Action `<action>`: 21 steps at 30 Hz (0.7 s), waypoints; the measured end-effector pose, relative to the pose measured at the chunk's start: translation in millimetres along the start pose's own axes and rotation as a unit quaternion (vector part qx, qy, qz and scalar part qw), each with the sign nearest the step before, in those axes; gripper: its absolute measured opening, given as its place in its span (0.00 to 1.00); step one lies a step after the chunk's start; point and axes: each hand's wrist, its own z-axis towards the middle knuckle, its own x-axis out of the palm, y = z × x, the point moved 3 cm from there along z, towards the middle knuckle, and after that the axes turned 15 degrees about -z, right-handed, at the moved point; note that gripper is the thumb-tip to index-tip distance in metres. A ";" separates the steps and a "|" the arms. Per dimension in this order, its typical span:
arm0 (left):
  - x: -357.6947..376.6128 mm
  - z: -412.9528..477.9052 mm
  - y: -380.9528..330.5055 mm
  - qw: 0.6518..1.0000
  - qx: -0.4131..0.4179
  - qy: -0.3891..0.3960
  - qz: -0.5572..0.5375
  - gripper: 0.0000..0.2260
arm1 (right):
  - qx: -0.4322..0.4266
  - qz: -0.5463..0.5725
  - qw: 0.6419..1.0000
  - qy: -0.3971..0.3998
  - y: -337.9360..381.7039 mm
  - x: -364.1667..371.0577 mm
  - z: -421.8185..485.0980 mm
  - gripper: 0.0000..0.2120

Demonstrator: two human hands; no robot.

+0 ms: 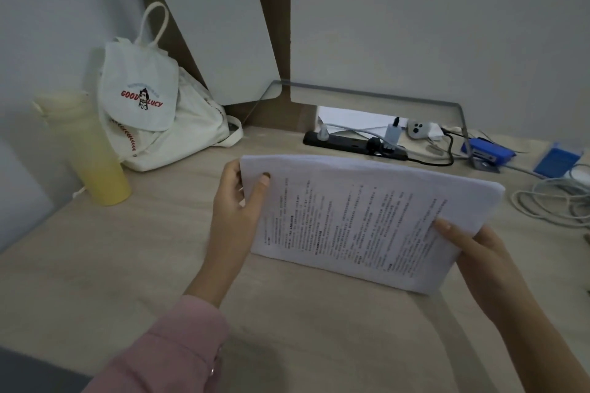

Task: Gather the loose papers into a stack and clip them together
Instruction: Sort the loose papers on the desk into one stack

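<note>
- I see the papers (pixel 357 217) gathered in one stack, held on edge and tilted over the middle of the worktop (pixel 127 265), print facing me.
- The left hand (pixel 238 201) grips the stack's left end, thumb on the front sheet.
- The right hand (pixel 479 252) holds the lower right corner, fingers (pixel 447 228) pinching it.
- A yellow cup (pixel 92 163) and a white bag (pixel 159 118) stand at the far left.

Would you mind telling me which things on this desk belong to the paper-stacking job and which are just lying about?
Belonging to the job:
- stack of papers, standing on edge on the desk
- left hand and right hand, holding its ends

Just lying about:
- yellow cup
- white bag
- power strip
- blue box
</note>
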 end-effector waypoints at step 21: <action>0.7 2.1 2.9 0.993 0.069 -0.019 0.092 0.21 | 0.004 0.001 1.000 -0.003 2.8 6.6 6.4 0.39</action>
